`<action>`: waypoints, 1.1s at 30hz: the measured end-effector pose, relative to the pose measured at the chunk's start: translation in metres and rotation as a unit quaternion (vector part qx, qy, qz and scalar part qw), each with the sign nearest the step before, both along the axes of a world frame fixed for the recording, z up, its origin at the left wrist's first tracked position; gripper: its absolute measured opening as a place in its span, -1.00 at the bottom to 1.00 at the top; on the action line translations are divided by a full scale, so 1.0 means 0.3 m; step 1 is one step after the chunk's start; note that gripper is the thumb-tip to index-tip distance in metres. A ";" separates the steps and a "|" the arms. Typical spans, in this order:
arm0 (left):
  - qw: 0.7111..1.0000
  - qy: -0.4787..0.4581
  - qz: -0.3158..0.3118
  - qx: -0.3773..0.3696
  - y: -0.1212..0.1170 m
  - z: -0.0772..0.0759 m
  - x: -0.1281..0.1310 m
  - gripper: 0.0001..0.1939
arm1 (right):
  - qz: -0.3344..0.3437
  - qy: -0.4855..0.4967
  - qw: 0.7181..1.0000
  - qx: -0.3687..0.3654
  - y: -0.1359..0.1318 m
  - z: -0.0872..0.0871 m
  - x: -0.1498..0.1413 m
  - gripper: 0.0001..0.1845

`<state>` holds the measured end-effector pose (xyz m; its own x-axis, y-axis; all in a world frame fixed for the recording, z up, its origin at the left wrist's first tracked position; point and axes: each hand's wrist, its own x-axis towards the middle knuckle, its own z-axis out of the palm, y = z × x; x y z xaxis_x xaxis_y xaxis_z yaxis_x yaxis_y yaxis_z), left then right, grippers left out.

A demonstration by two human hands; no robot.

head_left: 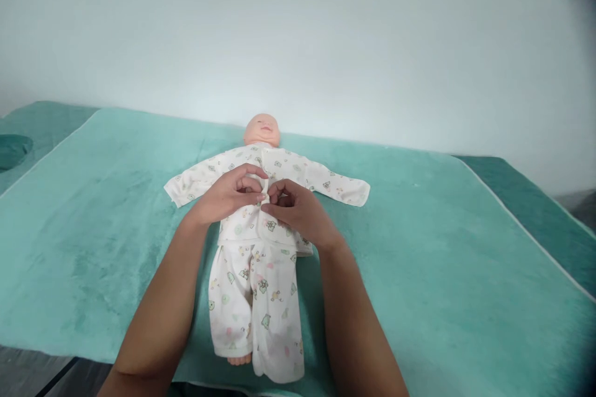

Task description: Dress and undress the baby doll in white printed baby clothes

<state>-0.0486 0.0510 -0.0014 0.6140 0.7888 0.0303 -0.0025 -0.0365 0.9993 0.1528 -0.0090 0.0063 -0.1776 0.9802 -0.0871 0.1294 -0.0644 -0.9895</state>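
A baby doll (262, 129) lies on its back on a teal blanket (419, 248), head toward the wall, arms spread. It wears a white printed shirt (288, 167) and matching trousers (254, 304); one bare foot shows at the bottom. My left hand (228, 193) and my right hand (298, 208) meet over the doll's chest. Both pinch the front edges of the shirt where the two sides come together, fingers closed on the fabric.
The blanket covers a wide flat surface against a pale wall (298, 37). A darker teal cover (535, 205) shows beyond the blanket at right and far left. A dark floor strip (32, 372) lies at the lower left.
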 end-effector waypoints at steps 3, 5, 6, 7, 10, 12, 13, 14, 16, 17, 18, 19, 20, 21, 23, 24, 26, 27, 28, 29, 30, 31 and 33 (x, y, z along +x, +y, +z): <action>1.000 0.000 0.000 0.003 -0.001 0.000 0.003 -0.59 | -0.003 -0.009 1.000 0.001 -0.001 -0.001 -0.001 -0.70; 1.000 -0.003 -0.004 0.004 -0.004 0.004 0.003 -0.53 | -0.006 -0.011 1.000 0.006 0.000 -0.004 -0.002 -0.71; 1.000 -0.006 -0.007 0.004 -0.005 0.006 0.002 -0.48 | -0.006 -0.011 1.000 0.007 0.000 -0.005 -0.002 -0.71; 1.000 -0.008 -0.009 0.004 -0.007 0.009 0.000 -0.43 | -0.006 -0.008 1.000 0.006 0.001 -0.007 -0.002 -0.70; 1.000 -0.010 -0.012 0.000 -0.008 0.014 -0.005 -0.33 | -0.006 -0.002 1.000 -0.002 0.003 -0.008 -0.002 -0.68; 1.000 -0.010 -0.010 -0.001 -0.008 0.014 -0.005 -0.31 | -0.005 0.000 1.000 -0.005 0.003 -0.007 -0.003 -0.67; 1.000 -0.011 -0.007 0.000 -0.008 0.013 -0.003 -0.31 | -0.007 0.000 1.000 -0.004 0.003 -0.006 -0.004 -0.67; 1.000 -0.012 -0.001 0.000 -0.008 0.011 0.000 -0.31 | -0.009 -0.002 1.000 -0.002 0.002 -0.006 -0.004 -0.66; 1.000 -0.007 0.015 0.003 -0.009 0.010 0.008 -0.32 | -0.017 -0.005 1.000 0.004 0.001 -0.006 -0.005 -0.65; 1.000 0.001 0.023 0.006 -0.011 0.011 0.012 -0.32 | -0.020 -0.007 1.000 0.007 0.000 -0.007 -0.004 -0.64; 0.999 0.011 0.030 0.009 -0.012 0.012 0.015 -0.33 | -0.022 -0.006 1.000 0.009 0.000 -0.009 -0.004 -0.63; 0.999 0.021 0.036 0.013 -0.014 0.014 0.018 -0.34 | -0.020 -0.005 1.000 0.009 0.001 -0.011 -0.003 -0.63; 0.999 0.030 0.040 0.018 -0.015 0.017 0.018 -0.35 | -0.018 -0.003 1.000 0.009 0.001 -0.013 -0.002 -0.63; 0.998 0.036 0.043 0.023 -0.015 0.019 0.018 -0.36 | -0.015 -0.001 1.000 0.008 0.002 -0.015 -0.002 -0.63; 0.998 0.046 0.045 0.029 -0.015 0.023 0.014 -0.38 | -0.016 0.000 1.000 0.010 0.004 -0.017 -0.001 -0.63; 0.997 0.048 0.046 0.030 -0.014 0.023 0.012 -0.39 | -0.017 -0.002 1.000 0.011 0.004 -0.017 -0.001 -0.63; 0.997 0.050 0.045 0.030 -0.011 0.022 0.009 -0.41 | -0.020 -0.006 1.000 0.014 0.004 -0.016 -0.002 -0.63; 0.997 0.047 0.044 0.028 -0.010 0.020 0.009 -0.41 | -0.020 -0.008 1.000 0.014 0.003 -0.015 -0.003 -0.63; 0.998 0.042 0.045 0.027 -0.009 0.018 0.009 -0.41 | -0.020 -0.008 1.000 0.014 0.002 -0.014 -0.004 -0.63; 0.998 0.037 0.045 0.026 -0.008 0.017 0.009 -0.42 | -0.020 -0.008 1.000 0.013 0.001 -0.013 -0.004 -0.63; 0.998 0.033 0.044 0.024 -0.008 0.017 0.009 -0.42 | -0.020 -0.007 1.000 0.012 0.001 -0.012 -0.003 -0.63; 0.998 0.030 0.042 0.023 -0.008 0.017 0.009 -0.43 | -0.019 -0.005 1.000 0.012 0.000 -0.012 -0.002 -0.63; 0.999 0.029 0.032 0.023 -0.008 0.021 0.006 -0.47 | -0.011 0.003 1.000 0.010 0.000 -0.012 0.002 -0.63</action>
<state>-0.0467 0.0485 0.0049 0.5641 0.8251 0.0324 0.0594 -0.0796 0.9951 0.1534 -0.0090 0.0028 -0.1565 0.9854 -0.0666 0.1227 -0.0475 -0.9913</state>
